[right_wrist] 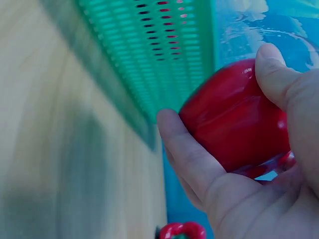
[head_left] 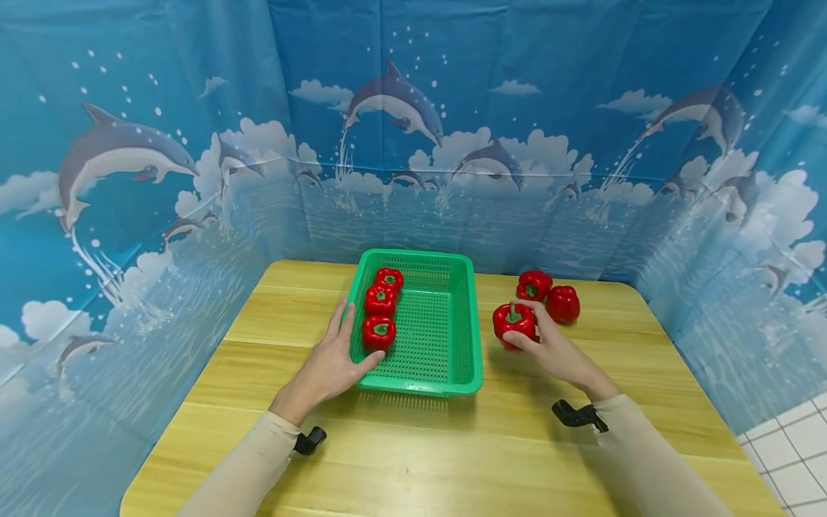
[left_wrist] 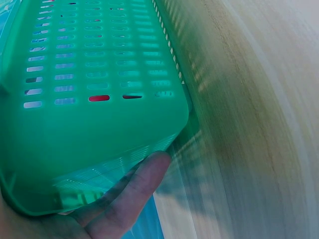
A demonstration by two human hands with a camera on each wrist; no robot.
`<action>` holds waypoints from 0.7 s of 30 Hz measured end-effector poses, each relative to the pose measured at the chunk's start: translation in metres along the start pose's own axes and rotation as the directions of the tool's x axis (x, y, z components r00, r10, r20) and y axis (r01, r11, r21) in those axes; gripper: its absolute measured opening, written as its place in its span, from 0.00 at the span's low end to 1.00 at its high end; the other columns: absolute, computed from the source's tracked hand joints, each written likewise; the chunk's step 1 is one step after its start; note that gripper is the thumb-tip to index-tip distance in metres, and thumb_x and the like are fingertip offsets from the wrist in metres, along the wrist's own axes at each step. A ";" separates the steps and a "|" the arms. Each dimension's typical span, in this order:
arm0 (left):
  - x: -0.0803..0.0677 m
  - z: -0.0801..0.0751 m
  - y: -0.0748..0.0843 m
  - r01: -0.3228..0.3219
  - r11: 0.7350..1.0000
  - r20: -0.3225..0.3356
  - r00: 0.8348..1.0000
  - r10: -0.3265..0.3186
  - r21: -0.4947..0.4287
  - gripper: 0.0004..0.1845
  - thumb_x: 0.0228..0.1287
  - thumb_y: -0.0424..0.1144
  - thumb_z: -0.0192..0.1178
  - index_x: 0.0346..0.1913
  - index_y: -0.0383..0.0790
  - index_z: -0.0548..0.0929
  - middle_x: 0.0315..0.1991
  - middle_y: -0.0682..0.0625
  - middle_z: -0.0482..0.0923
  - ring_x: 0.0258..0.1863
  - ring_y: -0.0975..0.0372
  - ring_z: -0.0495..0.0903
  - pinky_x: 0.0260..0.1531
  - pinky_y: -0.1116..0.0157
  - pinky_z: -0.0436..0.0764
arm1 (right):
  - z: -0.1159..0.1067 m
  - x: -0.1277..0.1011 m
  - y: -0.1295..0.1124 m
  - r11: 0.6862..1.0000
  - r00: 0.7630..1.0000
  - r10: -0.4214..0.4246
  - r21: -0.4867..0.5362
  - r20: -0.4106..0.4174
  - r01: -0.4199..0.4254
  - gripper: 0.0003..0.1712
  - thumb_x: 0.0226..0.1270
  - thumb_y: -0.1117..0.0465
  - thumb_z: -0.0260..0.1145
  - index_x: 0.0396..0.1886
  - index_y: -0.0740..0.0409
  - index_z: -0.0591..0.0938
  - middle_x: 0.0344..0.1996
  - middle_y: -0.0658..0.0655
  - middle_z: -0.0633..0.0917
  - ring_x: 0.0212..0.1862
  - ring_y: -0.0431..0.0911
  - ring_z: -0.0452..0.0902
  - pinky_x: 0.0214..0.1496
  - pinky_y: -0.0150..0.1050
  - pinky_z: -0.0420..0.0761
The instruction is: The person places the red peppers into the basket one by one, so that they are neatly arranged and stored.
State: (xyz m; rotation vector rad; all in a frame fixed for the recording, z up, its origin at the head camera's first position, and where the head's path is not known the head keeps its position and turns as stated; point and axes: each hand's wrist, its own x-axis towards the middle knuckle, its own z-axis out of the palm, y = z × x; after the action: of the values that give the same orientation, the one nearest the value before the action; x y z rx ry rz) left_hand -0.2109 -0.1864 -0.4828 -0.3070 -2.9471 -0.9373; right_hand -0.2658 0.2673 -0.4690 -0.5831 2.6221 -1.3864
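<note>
My left hand (head_left: 331,365) holds the front left corner of a green perforated plastic basket (head_left: 420,388), thumb over the rim and fingers along the outer left wall. The left wrist view shows those fingers (left_wrist: 133,196) against the basket's outside. A row of 3 red bell peppers (head_left: 378,333) stands along the basket's left side, green stems upward. To the right of the basket, my right hand (head_left: 561,353) grips another red bell pepper (head_left: 505,322), stem up. In the right wrist view, thumb and fingers span this pepper (right_wrist: 239,119).
Behind the right hand, two more red bell peppers lie on the wooden table (head_left: 413,459), one on its side (head_left: 535,283) and one (head_left: 563,305) to its right. A blue dolphin-print curtain (head_left: 413,208) hangs around the back and sides. White tiles (head_left: 796,445) show at far right.
</note>
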 end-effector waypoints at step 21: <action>0.001 0.001 -0.001 -0.005 1.000 -0.008 1.000 0.005 0.010 0.65 0.83 0.70 0.66 0.98 0.38 0.40 1.00 0.43 0.30 0.81 0.31 0.79 0.77 0.33 0.84 | -0.001 0.036 -0.045 0.998 0.989 0.001 -0.060 -0.148 -0.010 0.49 0.86 0.37 0.74 0.91 0.58 0.67 0.73 0.67 0.85 0.68 0.63 0.88 0.59 0.40 0.91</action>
State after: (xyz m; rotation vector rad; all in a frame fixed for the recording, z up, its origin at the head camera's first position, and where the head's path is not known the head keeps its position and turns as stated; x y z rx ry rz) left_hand -0.2120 -0.1864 -0.4837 -0.3100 -2.9414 -0.9212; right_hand -0.2867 0.2313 -0.4291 -0.4980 2.7881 -1.4041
